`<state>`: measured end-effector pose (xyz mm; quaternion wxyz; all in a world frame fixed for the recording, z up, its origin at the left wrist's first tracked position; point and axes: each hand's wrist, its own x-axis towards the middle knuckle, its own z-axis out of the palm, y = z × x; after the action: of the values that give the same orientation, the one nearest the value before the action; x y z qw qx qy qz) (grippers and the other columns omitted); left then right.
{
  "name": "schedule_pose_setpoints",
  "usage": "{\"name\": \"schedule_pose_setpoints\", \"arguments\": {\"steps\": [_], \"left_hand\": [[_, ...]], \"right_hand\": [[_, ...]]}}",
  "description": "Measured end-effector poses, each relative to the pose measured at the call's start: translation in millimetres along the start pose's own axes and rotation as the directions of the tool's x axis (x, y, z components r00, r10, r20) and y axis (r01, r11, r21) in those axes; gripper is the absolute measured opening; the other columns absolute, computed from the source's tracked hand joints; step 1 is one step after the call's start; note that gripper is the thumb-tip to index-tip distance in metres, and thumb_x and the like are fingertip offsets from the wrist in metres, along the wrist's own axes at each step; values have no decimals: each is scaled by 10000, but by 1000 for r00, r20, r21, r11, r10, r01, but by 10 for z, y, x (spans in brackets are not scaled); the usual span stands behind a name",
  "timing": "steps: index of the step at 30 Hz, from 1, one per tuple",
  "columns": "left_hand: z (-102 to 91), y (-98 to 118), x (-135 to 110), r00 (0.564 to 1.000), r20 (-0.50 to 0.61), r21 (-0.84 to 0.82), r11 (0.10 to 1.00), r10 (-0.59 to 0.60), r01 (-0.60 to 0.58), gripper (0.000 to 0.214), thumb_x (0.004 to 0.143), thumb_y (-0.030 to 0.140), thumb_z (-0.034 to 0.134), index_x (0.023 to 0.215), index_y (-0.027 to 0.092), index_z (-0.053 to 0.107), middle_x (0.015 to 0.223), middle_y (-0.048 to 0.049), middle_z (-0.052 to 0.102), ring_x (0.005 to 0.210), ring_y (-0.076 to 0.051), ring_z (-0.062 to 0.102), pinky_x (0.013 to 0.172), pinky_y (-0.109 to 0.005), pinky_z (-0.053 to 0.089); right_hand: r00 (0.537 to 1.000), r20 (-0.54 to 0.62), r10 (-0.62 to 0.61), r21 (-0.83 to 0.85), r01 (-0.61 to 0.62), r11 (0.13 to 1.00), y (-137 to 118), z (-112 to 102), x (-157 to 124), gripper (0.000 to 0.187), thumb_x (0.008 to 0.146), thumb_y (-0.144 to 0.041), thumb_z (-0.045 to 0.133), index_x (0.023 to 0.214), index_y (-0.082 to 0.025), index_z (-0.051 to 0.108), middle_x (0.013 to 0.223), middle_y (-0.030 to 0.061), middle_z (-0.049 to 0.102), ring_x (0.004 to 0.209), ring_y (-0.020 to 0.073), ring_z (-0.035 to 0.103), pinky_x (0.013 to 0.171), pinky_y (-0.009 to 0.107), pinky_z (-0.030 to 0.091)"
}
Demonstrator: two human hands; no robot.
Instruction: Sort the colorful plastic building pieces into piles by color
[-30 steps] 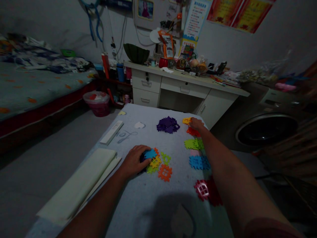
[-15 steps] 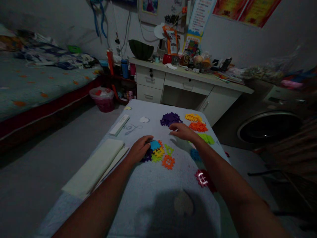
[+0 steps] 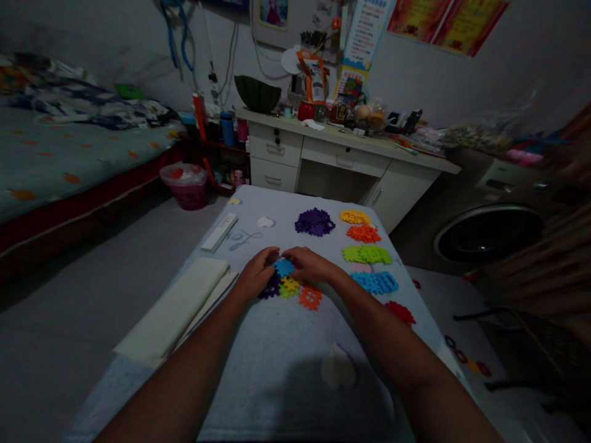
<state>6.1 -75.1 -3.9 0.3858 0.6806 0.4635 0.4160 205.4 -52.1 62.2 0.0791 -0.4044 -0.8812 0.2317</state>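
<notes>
A small mixed pile of plastic gear-edged building pieces lies on the table, with a blue piece (image 3: 284, 267) on top, yellow (image 3: 289, 284) and green ones below it and dark purple pieces (image 3: 270, 288) at its left. My left hand (image 3: 257, 272) cups the pile's left side, fingers curved and thumb apart. From the right, my right hand (image 3: 310, 266) reaches over the pile, its fingers bent down at the blue piece and partly hidden. Just below it lies an orange window-like piece (image 3: 310, 298). Neither hand visibly lifts a piece.
Sorted piles lie beyond and to the right: purple (image 3: 314, 221), yellow (image 3: 354, 216), orange (image 3: 364, 233), green (image 3: 367, 254), blue (image 3: 375, 282) and red (image 3: 401, 312). At left are a folded cloth (image 3: 175, 307) and a long white box (image 3: 220, 232). A desk (image 3: 277, 144) stands behind.
My right hand has moved from near the purple pile back toward me and left, onto the mixed pile. My left hand stays beside that pile. The view has shifted slightly.
</notes>
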Motion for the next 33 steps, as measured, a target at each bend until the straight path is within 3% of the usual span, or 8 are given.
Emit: {"name": "schedule_pose_setpoints", "arguments": {"steps": [5,11,17,21,33], "left_hand": [[4,-31,8,999,49,48,999,12,-14,508,769,257,502,1272,203,553,1218,-97,672,1134,-247,626,1019,-454,476],[-1,-1,21,993,108,225,973,36,-60,465,749,287,537,1194,191,626,1155,-107,701,1098,-277,638,988,-464,485],[0,-5,35,991,122,295,951,59,-93,425,758,327,561,1152,192,649,1130,-105,706,1083,-291,626,984,-478,470],[10,-65,44,988,129,295,948,84,-119,427,760,331,578,1161,200,647,1141,-108,700,1074,-286,627,977,-471,473],[3,-30,30,987,127,298,946,95,-129,384,776,353,582,1125,212,658,1135,-107,699,1070,-288,621,987,-480,461]], "right_hand": [[993,-111,30,28,-27,999,100,-93,-246,596,723,-123,750,1291,-142,572,1239,132,595,1132,238,555,1003,396,423],[947,-274,165,-2,-172,985,542,-436,-980,575,746,-143,725,1299,-188,574,1242,111,576,1161,241,536,1016,407,416],[891,-216,399,-144,-433,890,827,-534,-1589,538,721,-162,721,1250,-153,619,1240,135,605,1181,274,537,1049,413,381],[870,-188,456,-178,-487,855,815,-420,-1726,568,724,-180,728,1277,-136,607,1245,143,615,1171,276,545,1027,393,390],[821,-293,490,-200,-554,808,825,-262,-1843,528,742,-172,696,1263,-167,607,1292,139,597,1189,287,521,1051,430,356]]}}
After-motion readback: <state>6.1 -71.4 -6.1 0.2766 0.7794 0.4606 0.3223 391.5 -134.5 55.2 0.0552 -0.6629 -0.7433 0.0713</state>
